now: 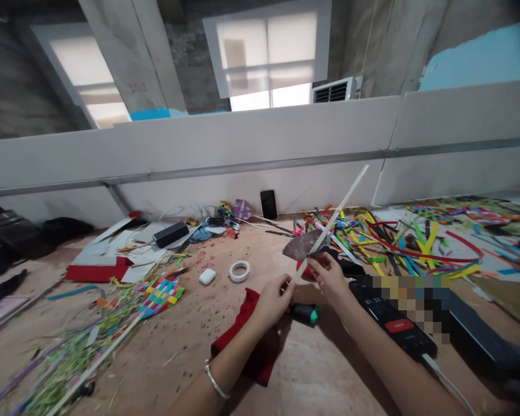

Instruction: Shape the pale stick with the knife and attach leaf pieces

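Note:
A long, pale flat strip (346,198) slants up and away to the right, with both hands on it. My left hand (274,299) pinches its near end; a bracelet sits on that wrist. Slightly farther up, my right hand (328,274) is closed on the strip with thumb and fingers. Behind the strip is a dark, curved, blade-like piece (298,246); whether a hand touches it is unclear. Under my hands lies a tool with a black and green handle (304,314). Dark red cloth (259,363) lies beneath my left forearm.
A white tape roll (240,271) and a small white case (207,277) lie left of centre. A woven colourful piece (162,296) rests on green straw. Coloured strips (377,237) pile up at the right. A phone (394,320) with a cable lies beside my right forearm.

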The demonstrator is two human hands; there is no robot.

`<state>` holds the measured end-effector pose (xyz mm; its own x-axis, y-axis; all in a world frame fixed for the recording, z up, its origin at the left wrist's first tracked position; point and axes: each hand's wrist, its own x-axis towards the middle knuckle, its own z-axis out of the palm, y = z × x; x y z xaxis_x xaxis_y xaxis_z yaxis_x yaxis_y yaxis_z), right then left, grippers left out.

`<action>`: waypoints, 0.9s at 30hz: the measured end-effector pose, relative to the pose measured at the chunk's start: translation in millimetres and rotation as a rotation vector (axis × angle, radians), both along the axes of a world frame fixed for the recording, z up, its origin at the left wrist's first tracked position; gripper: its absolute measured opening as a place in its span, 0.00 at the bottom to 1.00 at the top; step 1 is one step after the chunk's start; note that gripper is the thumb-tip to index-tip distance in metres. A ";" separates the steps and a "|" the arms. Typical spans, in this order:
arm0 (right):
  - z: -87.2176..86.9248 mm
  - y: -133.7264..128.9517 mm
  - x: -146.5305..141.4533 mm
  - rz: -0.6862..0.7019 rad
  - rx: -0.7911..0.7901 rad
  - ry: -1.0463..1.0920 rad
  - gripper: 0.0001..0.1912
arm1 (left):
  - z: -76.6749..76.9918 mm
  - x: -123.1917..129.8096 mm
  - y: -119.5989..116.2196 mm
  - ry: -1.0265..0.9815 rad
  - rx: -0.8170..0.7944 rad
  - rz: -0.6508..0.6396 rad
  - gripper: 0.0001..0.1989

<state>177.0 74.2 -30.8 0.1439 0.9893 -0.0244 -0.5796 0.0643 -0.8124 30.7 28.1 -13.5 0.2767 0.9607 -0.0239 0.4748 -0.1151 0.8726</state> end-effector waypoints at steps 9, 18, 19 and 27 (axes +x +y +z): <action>12.9 3.3 12.5 -0.173 0.006 0.003 0.22 | 3.5 -12.7 -4.4 -0.176 -0.078 0.008 0.18; -0.3 -8.7 -0.9 0.048 0.023 -0.268 0.25 | 0.4 -10.8 -4.7 -0.313 0.032 0.194 0.08; 0.3 -9.9 -1.8 0.066 0.023 -0.287 0.27 | -0.1 -10.4 -5.4 -0.324 0.038 0.206 0.08; 8.2 -17.2 -7.8 0.154 0.037 -0.256 0.24 | -4.4 -5.9 -6.4 -0.441 0.017 0.315 0.11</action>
<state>169.3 57.0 -22.6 -0.0115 0.9995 0.0300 -0.3614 0.0238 -0.9321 24.8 21.7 -18.0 -0.0448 0.9979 0.0458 0.0780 -0.0422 0.9961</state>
